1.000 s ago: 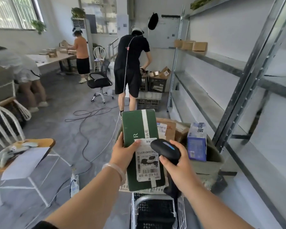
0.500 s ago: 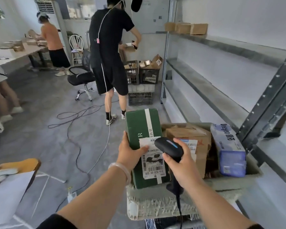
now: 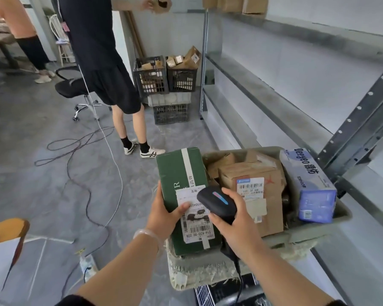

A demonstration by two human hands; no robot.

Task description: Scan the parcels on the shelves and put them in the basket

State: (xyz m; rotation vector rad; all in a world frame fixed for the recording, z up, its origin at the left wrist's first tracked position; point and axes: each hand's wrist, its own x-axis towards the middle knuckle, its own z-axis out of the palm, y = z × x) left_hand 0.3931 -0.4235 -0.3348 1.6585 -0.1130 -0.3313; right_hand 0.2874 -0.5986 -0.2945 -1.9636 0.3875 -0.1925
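While still held at near left corner of basket [image 3: 341,214], green parcel [image 3: 181,173] clasped by left hand [image 3: 164,214], label [image 3: 197,226] under scanner [image 3: 217,200] gripped in right hand [image 3: 239,226], as a second ago: scan judged unfinished, drop among boxes [image 3: 252,173] inside basket pending.

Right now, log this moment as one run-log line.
step: scanning | left hand: holds green parcel | right hand: grips scanner over label | basket: cardboard box, blue box inside
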